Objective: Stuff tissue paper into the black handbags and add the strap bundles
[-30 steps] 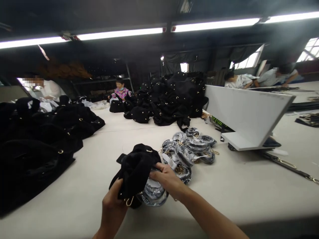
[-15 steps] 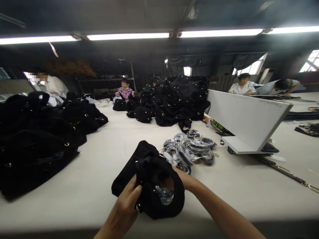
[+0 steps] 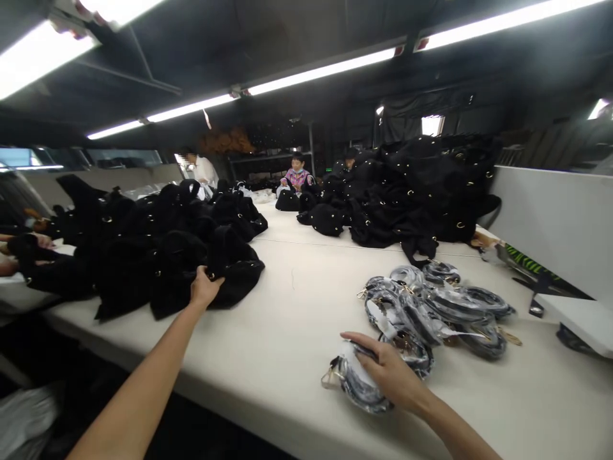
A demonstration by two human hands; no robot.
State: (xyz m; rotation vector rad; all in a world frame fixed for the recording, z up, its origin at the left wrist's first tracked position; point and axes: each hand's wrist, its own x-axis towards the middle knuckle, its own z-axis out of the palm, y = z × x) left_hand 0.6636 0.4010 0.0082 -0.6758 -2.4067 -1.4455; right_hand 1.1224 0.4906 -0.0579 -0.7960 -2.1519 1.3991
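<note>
Far out to the left, my left hand (image 3: 205,289) grips a black bag (image 3: 239,281) with gold-coloured fittings, at the near right end of a row of black bags. The fingers are closed on its upper part. My right hand (image 3: 390,374) is curled around a coiled strap (image 3: 361,390) in clear plastic, its metal clip sticking out to the left. That coil is low over the table or touching it; I cannot tell which. Just beyond lies a heap of similar wrapped straps (image 3: 431,306) with gold-coloured clips.
On the pale table (image 3: 287,332) a tall heap of black bags (image 3: 402,191) stands at the back. A white panelled stand (image 3: 550,211) is at the right. A co-worker in a pink top (image 3: 295,179) sits across the table; another person's hands (image 3: 41,246) show at the far left.
My view has swung left. The bag that both hands held is no longer between them. My left hand has gone to the left row of bags, and my right hand has taken a wrapped strap.
</note>
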